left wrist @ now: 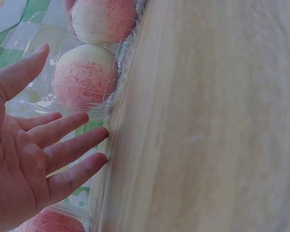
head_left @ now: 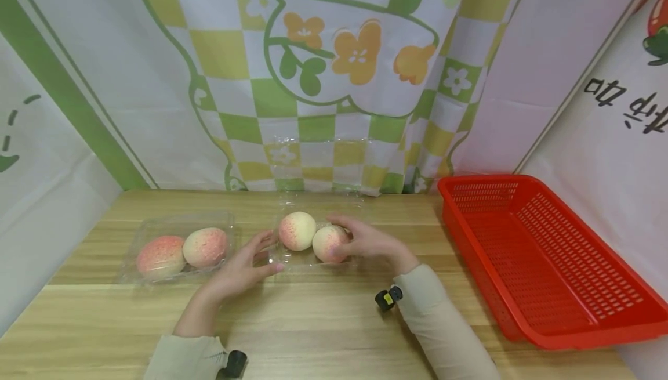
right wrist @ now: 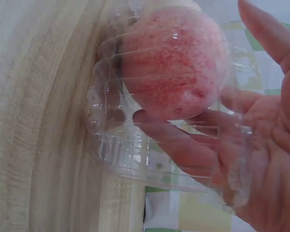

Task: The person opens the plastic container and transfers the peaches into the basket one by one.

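Note:
Two pink-and-cream peaches, a left one [head_left: 297, 231] and a right one [head_left: 330, 244], sit side by side in a clear plastic clamshell box [head_left: 308, 260] whose lid [head_left: 318, 165] stands raised at the back. My right hand [head_left: 367, 241] reaches over the box's right end, fingers beside the right peach [right wrist: 176, 63]. In the right wrist view its thumb is spread away from the fruit. At the box's left end is my left hand [head_left: 242, 270], palm turned toward it, fingers spread and nothing held. The left wrist view shows its fingers [left wrist: 72, 145] just short of the box.
Left of my left hand lies another clear box [head_left: 180, 226] with two similar peaches [head_left: 205, 247] inside. A red plastic basket [head_left: 496, 270] stands on the right of the wooden table [head_left: 313, 328]. A patterned curtain [head_left: 219, 55] hangs behind the table's far edge.

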`<state>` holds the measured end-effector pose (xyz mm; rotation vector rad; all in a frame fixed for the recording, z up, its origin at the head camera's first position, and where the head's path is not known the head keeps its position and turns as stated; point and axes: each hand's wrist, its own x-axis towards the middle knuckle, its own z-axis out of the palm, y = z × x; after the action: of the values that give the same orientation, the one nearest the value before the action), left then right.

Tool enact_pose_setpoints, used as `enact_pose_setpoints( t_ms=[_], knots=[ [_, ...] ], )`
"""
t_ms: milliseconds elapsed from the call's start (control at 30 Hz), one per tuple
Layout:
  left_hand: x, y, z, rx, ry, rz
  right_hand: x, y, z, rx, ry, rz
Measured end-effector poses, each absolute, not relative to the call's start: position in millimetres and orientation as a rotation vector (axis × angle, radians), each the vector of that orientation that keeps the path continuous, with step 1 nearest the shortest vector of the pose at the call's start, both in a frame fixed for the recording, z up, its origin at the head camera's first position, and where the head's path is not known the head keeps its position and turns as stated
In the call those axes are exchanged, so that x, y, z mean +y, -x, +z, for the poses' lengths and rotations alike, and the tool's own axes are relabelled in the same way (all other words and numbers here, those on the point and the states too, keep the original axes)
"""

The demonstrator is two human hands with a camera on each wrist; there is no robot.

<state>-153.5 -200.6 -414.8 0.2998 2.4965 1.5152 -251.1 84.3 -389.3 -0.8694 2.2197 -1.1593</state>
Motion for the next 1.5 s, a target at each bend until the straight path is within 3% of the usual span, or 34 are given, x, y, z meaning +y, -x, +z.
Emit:
enact_pose_setpoints(
  t_ms=[767,1100,1367,1500],
  knots=[
    [-200,152,-412,2.48,-0.241,1.514,74,267,-400,2.21,0.884,-0.989],
    [-200,153,-414,2.48,-0.268,1.518,79,269,-401,2.028,0.824,-1.24],
    [-200,154,-414,2.477,-0.24,1.52,81,266,-404,1.718,0.608,-1.514],
    [-200,154,-414,2.483,-0.251,1.523,82,267,-404,1.699,0.661,-1.559]
  ],
)
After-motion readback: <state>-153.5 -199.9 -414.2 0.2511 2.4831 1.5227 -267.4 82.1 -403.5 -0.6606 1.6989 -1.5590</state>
